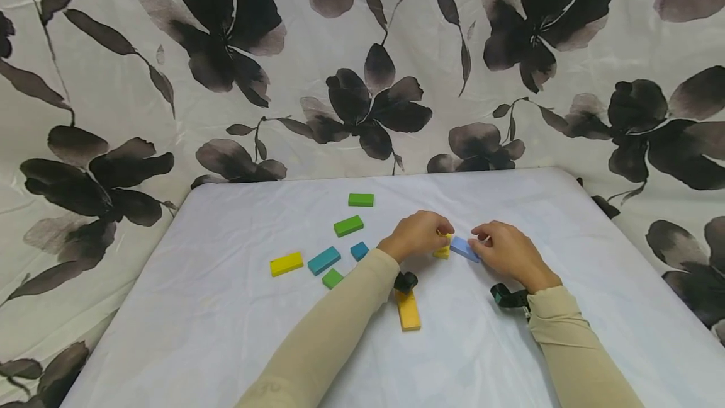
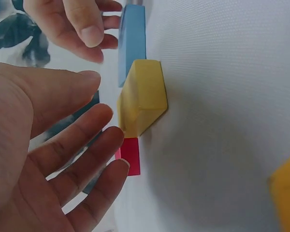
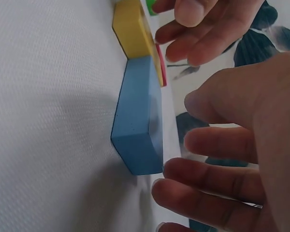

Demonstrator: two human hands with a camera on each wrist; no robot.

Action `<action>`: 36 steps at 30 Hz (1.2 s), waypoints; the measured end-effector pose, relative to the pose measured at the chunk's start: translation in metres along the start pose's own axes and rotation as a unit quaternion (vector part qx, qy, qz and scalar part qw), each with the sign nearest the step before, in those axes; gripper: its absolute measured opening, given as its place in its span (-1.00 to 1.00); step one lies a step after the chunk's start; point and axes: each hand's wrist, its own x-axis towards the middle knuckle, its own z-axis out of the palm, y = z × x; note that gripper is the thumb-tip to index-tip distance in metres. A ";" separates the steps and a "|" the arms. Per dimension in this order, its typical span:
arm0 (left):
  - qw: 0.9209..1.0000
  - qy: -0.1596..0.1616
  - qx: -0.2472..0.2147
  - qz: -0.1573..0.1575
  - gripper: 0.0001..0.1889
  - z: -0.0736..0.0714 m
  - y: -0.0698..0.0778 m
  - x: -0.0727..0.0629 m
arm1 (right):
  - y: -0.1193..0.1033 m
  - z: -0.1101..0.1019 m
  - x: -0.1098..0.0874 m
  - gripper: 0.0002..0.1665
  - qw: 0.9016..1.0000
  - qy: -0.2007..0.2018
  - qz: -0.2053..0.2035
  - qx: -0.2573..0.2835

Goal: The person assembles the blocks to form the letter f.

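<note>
A yellow block (image 1: 442, 253) and a light blue block (image 1: 464, 249) lie end to end on the white cloth, one corner meeting the other. My left hand (image 1: 418, 234) hovers beside the yellow block, its fingers loosely bent with nothing between them. Over at the outer end of the blue block is my right hand (image 1: 506, 253), fingers relaxed and apart. Behind the yellow block, a red block (image 2: 131, 157) shows in the left wrist view; in the head view my left hand hides it.
Left of my arms lie green blocks (image 1: 348, 226), teal blocks (image 1: 325, 260) and a yellow block (image 1: 286, 264). An orange-yellow block (image 1: 409, 312) sits nearer, below my left wrist. A floral curtain (image 1: 362, 99) hangs behind the table's far edge.
</note>
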 end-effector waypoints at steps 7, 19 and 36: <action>1.000 -0.002 0.006 -0.009 -0.72 0.001 0.000 0.001 | 0.000 0.001 0.001 -0.60 1.000 -0.010 -0.011 0.004; 0.999 -0.019 0.036 -0.030 -0.65 0.004 0.001 0.005 | 0.001 0.004 0.001 -0.60 1.000 -0.024 -0.013 0.006; 0.999 -0.029 0.029 -0.036 -0.64 0.006 -0.001 0.009 | 0.003 0.005 0.003 -0.60 1.000 -0.030 -0.011 0.002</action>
